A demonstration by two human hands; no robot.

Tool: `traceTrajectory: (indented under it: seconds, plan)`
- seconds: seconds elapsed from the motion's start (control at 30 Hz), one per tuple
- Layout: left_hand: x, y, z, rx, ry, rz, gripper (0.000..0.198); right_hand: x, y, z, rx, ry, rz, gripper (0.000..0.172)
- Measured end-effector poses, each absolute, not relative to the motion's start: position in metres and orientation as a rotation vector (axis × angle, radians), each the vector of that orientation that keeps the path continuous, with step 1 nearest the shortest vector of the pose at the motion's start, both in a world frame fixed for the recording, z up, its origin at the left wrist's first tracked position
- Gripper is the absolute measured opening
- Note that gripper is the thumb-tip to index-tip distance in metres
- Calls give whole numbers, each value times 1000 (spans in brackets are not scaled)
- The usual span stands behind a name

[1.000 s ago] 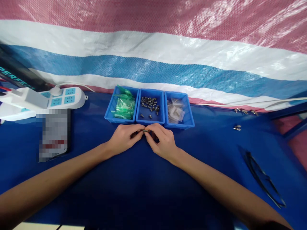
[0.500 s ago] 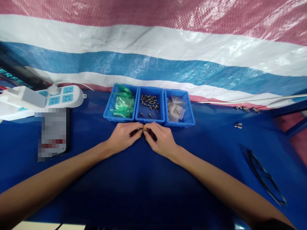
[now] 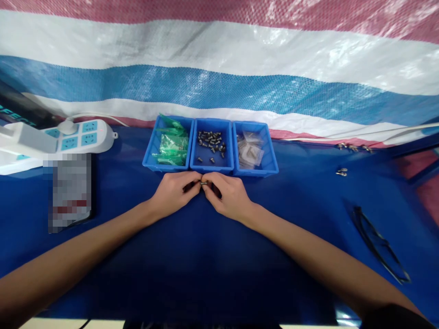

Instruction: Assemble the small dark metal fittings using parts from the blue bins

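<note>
A small metal screw [image 3: 203, 183] is pinched between the fingertips of both hands, just in front of the middle bin. My left hand [image 3: 174, 192] grips its left end with thumb and forefinger. From the other side my right hand [image 3: 229, 194] pinches the right end, the fingertips nearly touching. Beyond them stand three blue bins in a row. Green plastic packets [image 3: 173, 146] fill the left bin [image 3: 149, 157]. Several loose screws [image 3: 212, 139] lie in the middle bin [image 3: 211, 169]. Clear bags with small parts [image 3: 249, 151] are in the right bin [image 3: 272, 160].
At the left are a white power strip [image 3: 103, 137] with plugs and a phone-like device [image 3: 70, 192], its screen pixelated. Small metal parts [image 3: 342, 172] lie at the right, with more along the back edge. Black-framed glasses [image 3: 380, 244] rest nearer on the blue table [image 3: 192, 269].
The view has shifted slightly, so the bins and table items sit a little further left and higher. Both hands keep their pinch on the screw, which shows a bit more clearly.
</note>
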State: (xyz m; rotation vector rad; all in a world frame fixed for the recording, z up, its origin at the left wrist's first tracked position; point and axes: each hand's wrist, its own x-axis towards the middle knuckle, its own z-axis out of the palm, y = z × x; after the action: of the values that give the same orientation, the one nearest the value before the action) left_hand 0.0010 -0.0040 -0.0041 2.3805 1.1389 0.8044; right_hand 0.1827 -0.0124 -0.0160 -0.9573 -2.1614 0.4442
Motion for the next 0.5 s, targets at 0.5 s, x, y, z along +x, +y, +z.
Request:
traceTrajectory:
  seconds: [0.5]
  plan:
    - [1,-3,-4,2402,1131,800,8,183,-12,-16,-939,-2170,447,11]
